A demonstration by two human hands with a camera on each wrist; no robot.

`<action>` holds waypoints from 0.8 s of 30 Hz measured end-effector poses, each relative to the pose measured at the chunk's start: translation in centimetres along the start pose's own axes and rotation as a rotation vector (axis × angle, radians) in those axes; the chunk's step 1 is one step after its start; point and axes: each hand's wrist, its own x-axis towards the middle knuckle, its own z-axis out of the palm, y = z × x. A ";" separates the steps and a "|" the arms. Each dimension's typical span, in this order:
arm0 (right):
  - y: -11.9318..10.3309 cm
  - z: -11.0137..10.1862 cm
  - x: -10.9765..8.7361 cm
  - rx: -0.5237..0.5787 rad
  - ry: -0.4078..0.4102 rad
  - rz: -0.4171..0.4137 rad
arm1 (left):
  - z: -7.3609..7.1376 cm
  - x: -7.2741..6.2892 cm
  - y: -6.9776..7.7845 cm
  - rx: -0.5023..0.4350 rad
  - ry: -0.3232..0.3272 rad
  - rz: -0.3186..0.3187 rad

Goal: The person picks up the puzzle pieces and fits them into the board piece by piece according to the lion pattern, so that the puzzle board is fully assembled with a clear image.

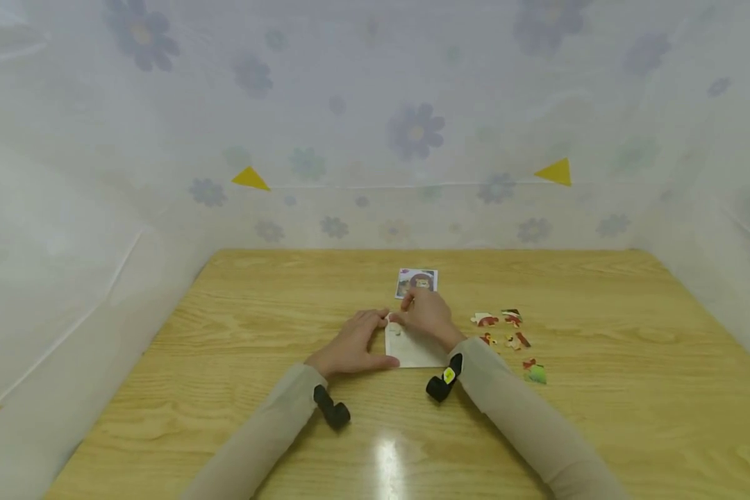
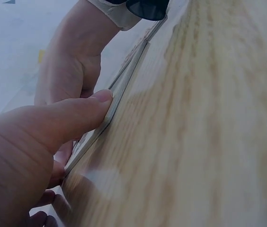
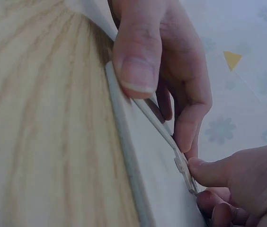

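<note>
A thin pale puzzle board lies on the table before me. My left hand spans its left side, the thumb on the near corner and bent fingers at the far one. Over the far left part of the board, my right hand pinches a small puzzle piece between thumb and finger. The right wrist view has that piece at the board's edge, close to the left fingertips. A pale piece shows on the board just below the right fingers; whether it is the pinched one I cannot tell.
Several loose puzzle pieces lie on the wooden table right of the board, near my right forearm. Behind the board is a small picture card with an animal on it, partly covered by my right hand. Flowered white sheeting surrounds the table.
</note>
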 end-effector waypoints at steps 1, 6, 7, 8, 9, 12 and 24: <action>0.0 0.0 0.0 0.003 0.005 -0.007 | 0.0 0.0 0.0 -0.001 0.001 -0.001; 0.7 0.1 -0.2 0.071 0.015 -0.075 | 0.0 0.1 0.1 -0.003 -0.005 -0.005; 0.9 0.2 -0.3 0.092 0.010 -0.093 | 0.1 0.1 0.0 -0.004 -0.006 -0.007; 1.1 0.2 -0.4 0.113 0.008 -0.118 | 0.2 0.1 0.0 -0.001 -0.007 -0.007; 1.3 0.2 -0.5 0.137 0.006 -0.147 | 0.2 0.1 -0.1 -0.003 -0.007 -0.007; 2.1 0.1 -0.7 0.189 0.002 -0.257 | 0.2 0.1 -0.2 -0.008 -0.006 -0.013; 4.8 -4.5 -2.4 0.276 -0.186 -0.323 | -0.1 -0.4 -0.4 -0.007 -0.011 -0.020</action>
